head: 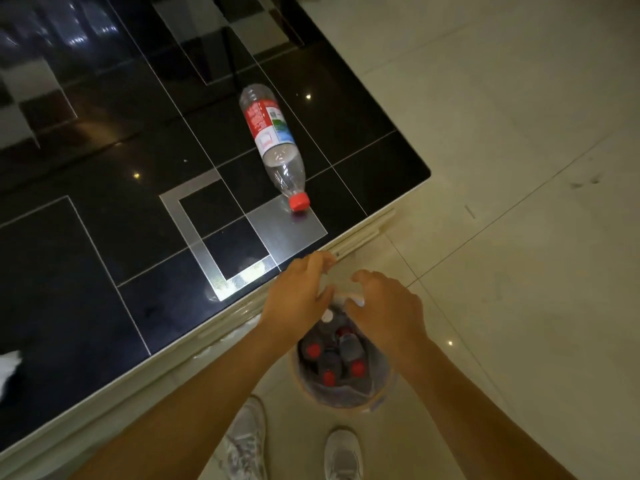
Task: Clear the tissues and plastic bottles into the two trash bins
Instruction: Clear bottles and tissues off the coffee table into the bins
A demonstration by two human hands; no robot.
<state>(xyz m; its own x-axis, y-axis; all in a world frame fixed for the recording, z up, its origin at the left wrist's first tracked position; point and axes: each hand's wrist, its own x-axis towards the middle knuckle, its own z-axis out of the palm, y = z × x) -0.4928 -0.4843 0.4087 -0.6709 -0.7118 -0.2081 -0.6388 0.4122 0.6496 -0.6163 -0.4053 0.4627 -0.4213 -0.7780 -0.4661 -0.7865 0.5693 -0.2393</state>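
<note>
I am holding both hands over the trash bin [341, 393], which is standing on the floor [519, 237] just below the near edge of the bench [104, 254]. My left hand [298, 299] is hovering at the bin's 10 o'clock, fingers loosely bent and spread, gripping nothing that I can make out. My right hand [384, 306] is hovering at the bin's 1 o'clock, fingers curved downward and apart, also empty as far as I can tell. The two hands are sitting close together with a small gap between them, and something pale is showing in that gap, too blurred to name.

Inside the bin, which is lined with a thin bag, several plastic bottles with red caps [332, 362] are lying packed together.

At 12 o'clock from my hands, a clear plastic bottle [273, 143] with a red-and-white label is lying on its side on the dark glossy bench, its red cap [299, 201] pointing toward me and resting on a silver patch of the pattern. At 9 o'clock, at the far left edge of the bench, a crumpled white tissue [8, 370] is lying, partly cut off by the view.

At 6 o'clock, my two pale shoes [294, 445] are standing on the tiled floor, just beside the bin.
</note>
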